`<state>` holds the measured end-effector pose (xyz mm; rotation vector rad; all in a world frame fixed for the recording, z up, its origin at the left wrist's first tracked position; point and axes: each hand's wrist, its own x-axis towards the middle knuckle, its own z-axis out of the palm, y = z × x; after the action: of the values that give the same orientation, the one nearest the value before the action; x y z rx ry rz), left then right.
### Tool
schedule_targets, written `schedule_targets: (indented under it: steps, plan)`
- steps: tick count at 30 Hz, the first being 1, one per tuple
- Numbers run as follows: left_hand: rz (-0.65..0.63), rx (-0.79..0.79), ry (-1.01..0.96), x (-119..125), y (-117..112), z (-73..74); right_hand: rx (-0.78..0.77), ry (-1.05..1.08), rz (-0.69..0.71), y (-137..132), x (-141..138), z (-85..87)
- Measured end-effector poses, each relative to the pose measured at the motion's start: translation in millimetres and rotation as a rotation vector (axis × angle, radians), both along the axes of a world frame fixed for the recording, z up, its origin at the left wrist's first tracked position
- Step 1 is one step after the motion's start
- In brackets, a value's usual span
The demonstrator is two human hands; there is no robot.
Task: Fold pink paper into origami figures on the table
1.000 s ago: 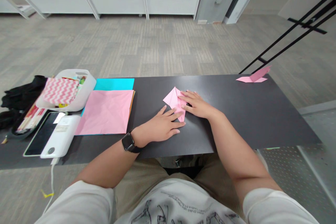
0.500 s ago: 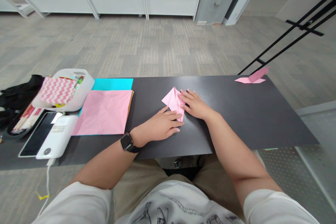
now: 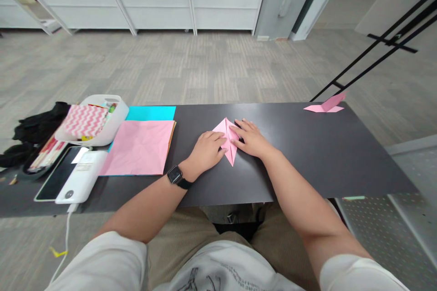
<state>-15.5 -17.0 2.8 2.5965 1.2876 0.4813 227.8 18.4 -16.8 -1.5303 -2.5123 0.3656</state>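
A folded piece of pink origami paper (image 3: 232,153) lies flat on the dark table in front of me, shaped like a kite with a crease down its middle and a point towards me. My left hand (image 3: 209,149), below a wrist with a black watch, rests its outstretched fingers on the paper's left side. On the right side lie the spread fingers of my right hand (image 3: 252,138). Neither hand grips the paper; the fingertips of both press it near the centre line. Part of its left and right edges is hidden beneath them.
A stack of coloured paper (image 3: 139,148), pink on top, lies to the left. Beyond it stand a white basket (image 3: 118,122), a white power bank (image 3: 82,177) with a cable, and a phone (image 3: 56,177). A folded pink paper figure (image 3: 326,105) sits at the far right.
My left hand has shifted up from the paper's lower point to its left side, uncovering the point. The right fingers have stayed on the right side. The camera view has tilted slightly.
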Motion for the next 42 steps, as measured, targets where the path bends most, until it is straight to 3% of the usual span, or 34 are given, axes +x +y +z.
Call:
schedule_targets:
  steps: [7,14,22,30,33,37,42]
  plan:
    - [-0.015,-0.017,-0.041,-3,4,-4.7,0.065,-0.027,-0.118,8,-19,-2.3]
    - [-0.034,-0.004,-0.091,-5,8,-10.2,0.135,0.093,-0.154,16,-21,-13.4]
    - [0.172,-0.001,-0.101,-10,13,-10.8,0.108,0.321,-0.176,22,-5,-20.7]
    - [0.199,-0.051,-0.132,-10,16,-14.7,0.044,0.455,-0.257,20,-9,-19.5]
    - [0.24,-0.093,-0.312,-10,22,-19.1,0.05,0.611,-0.248,17,-7,-10.0]
    - [0.29,-0.279,-0.752,-9,33,-24.2,0.128,0.779,-0.212,11,-8,6.1]
    - [0.165,-0.578,-1.166,-2,34,-16.7,0.16,0.806,-0.182,0,-15,17.6]
